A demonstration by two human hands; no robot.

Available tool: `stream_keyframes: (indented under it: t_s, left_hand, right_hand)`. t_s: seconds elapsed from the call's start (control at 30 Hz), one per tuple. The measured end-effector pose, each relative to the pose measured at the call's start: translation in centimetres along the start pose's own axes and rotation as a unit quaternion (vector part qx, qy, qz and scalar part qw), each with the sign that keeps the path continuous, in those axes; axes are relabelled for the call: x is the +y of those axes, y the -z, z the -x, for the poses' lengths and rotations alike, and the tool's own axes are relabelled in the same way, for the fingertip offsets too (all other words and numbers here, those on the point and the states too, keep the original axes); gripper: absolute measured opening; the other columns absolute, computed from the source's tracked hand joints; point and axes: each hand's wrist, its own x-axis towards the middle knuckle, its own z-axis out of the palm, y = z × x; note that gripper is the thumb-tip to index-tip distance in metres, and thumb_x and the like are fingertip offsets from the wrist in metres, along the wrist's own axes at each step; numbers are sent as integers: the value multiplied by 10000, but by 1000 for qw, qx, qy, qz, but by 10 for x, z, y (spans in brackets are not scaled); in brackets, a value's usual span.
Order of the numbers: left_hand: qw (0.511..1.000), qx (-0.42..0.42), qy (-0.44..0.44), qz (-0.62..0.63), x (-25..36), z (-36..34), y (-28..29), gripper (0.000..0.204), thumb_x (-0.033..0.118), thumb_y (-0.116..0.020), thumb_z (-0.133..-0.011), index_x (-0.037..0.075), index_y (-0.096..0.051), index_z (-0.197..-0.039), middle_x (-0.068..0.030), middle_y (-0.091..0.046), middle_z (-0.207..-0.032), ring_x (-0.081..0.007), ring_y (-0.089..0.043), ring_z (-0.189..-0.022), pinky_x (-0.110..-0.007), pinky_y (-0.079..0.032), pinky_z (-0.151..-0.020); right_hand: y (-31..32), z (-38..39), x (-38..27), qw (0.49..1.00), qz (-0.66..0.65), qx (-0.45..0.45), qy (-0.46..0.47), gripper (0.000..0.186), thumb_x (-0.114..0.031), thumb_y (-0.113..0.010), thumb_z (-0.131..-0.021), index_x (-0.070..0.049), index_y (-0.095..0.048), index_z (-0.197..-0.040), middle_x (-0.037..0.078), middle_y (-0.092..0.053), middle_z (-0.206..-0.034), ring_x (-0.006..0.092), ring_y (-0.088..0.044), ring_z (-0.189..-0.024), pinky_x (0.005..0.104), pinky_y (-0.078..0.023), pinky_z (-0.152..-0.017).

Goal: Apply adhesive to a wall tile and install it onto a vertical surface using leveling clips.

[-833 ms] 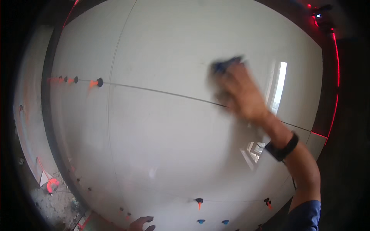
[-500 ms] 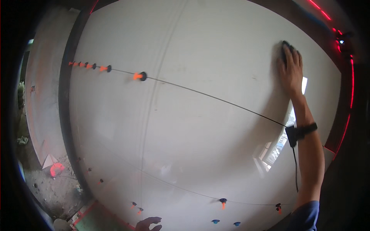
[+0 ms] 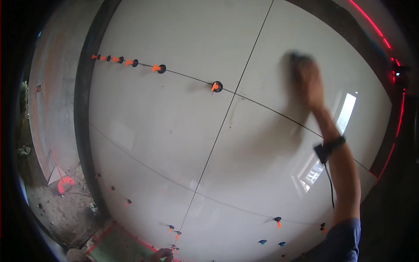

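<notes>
My right hand (image 3: pixel 310 85), blurred by motion, is closed around a dark, rounded tool (image 3: pixel 297 56) against a large, glossy, pale wall tile (image 3: pixel 349 65) at the upper right. The tool's exact kind cannot be made out. A black strap with a small box (image 3: pixel 322 153) and a cable circles my right forearm. Only a dark part of my left hand (image 3: pixel 163 255) shows at the lower edge, and its fingers are unclear. Just above it, orange tile leveling clips (image 3: pixel 178 235) sit along a joint.
A row of black-and-orange leveling clips (image 3: pixel 214 87) follows the upper horizontal joint; others line the lower joint. Two blue caps (image 3: pixel 262 242) sit below that. A bare wall (image 3: pixel 56 109) and rubble-strewn floor (image 3: pixel 70 209) lie left. Red laser lines (image 3: pixel 369 19) cross the right side.
My right hand has moved left across the tile with the dark tool. The view has shifted, bringing the dark vertical joint into clearer sight. Less of my left hand shows.
</notes>
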Motion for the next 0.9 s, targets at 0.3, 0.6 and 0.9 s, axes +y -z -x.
stream_keyframes:
  t_s: [0.3, 0.6, 0.9]
  left_hand:
    - [999, 38, -25, -11, -14, -3, 3, 359, 272, -595, -995, 9, -625, -1238, -161, -686, -1133, -302, -666, -1061, -400, -534, -874]
    - [979, 53, 111, 164, -95, 74, 19, 305, 164, -717, -884, -20, -618, -1107, -225, -546, -1305, -393, -552, -1210, -459, -432, -1048]
    - [567, 203, 416, 681, -156, 170, -29, 399, 448, -513, -1013, 95, -611, -1170, -60, -682, -1083, -207, -660, -1004, -411, -549, -892]
  right_hand:
    - [2, -10, -194, 966, -202, -110, 116, 536, -188, -651, -814, -56, -568, -1327, 181, -515, -1380, 386, -418, -1350, 506, -318, -1172]
    - [175, 194, -444, 664, -664, -335, -75, 492, 68, -642, -773, -59, -564, -1242, 186, -624, -1176, 339, -646, -1055, 423, -543, -893]
    - [376, 196, -688, 553, -672, -483, -99, 507, -246, -739, -827, -23, -525, -1229, 238, -609, -1119, 400, -618, -988, 480, -485, -816]
